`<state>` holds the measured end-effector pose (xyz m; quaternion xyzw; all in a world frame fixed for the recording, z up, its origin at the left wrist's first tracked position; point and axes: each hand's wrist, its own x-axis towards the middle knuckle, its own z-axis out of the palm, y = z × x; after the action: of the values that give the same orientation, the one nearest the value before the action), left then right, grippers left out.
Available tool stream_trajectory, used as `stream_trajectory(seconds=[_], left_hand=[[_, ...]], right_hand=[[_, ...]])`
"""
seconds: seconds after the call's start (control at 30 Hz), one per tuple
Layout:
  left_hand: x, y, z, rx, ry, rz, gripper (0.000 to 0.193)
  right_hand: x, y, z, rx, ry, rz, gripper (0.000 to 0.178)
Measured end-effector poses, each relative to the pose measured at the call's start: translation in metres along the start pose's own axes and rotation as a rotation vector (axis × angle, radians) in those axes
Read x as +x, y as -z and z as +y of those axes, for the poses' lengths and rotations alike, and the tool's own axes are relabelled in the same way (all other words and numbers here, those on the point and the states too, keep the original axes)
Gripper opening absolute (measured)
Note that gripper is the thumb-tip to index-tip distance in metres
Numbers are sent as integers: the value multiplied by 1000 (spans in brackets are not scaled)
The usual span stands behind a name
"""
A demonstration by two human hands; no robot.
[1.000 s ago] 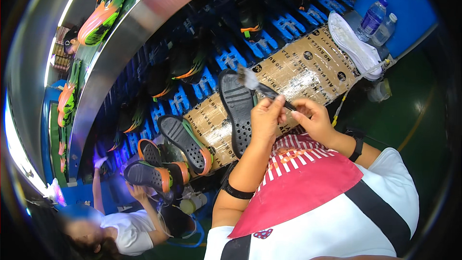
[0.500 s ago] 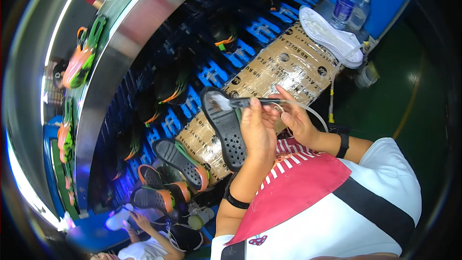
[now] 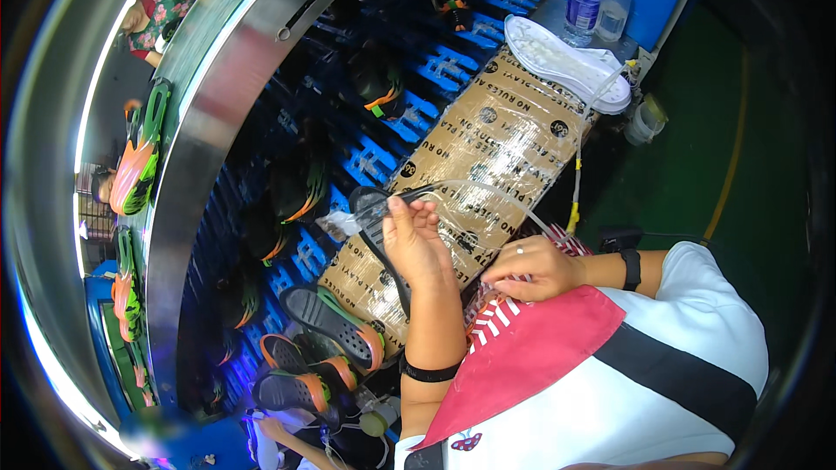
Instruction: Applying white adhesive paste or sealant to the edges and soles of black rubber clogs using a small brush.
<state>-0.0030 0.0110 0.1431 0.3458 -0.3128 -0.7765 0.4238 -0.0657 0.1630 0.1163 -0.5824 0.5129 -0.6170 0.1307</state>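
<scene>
My left hand (image 3: 416, 239) is closed on a thin dark brush (image 3: 364, 211) with pale wet-looking bristles, a clear tube running from its back end. The brush tip points left, past the toe edge of a dark shoe sole (image 3: 376, 233). My hand and forearm hide much of that sole, which lies over the cardboard-covered work surface (image 3: 496, 144). Near my lap, my right hand (image 3: 538, 265) rests with loosely bent fingers and a ring, apart from the sole; nothing shows in it.
Several grey-and-orange clogs (image 3: 335, 326) stand at the lower left. A conveyor (image 3: 196, 135) curves along the left, above blue racks with dark shoes. White soles (image 3: 570, 65), a bottle (image 3: 583, 0) and a cup (image 3: 646, 120) are at the far right. Other people are nearby.
My left hand has moved left with the brush, whose tip has gone from the sole's surface past its edge. My right hand has come away from the brush and dropped toward my lap.
</scene>
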Motion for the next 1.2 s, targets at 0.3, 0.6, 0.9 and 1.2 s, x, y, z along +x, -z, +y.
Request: stream_trajectory(seconds=[0.3,0.6,0.9,1.2], left_hand=[[-49,-7,-33,-14,396,-315,18],[-54,0,-27,267,648,-494,21],[31,-30,193,992,-1263,99,68],[147,-26,316,1496,-1183,544,98]], right_hand=[[-1,-8,24,934,-516,274,62],[11,12,36,846,-667,401,52],[24,83,55,925,-356,653,36],[42,100,69,1125,-301,812,41]])
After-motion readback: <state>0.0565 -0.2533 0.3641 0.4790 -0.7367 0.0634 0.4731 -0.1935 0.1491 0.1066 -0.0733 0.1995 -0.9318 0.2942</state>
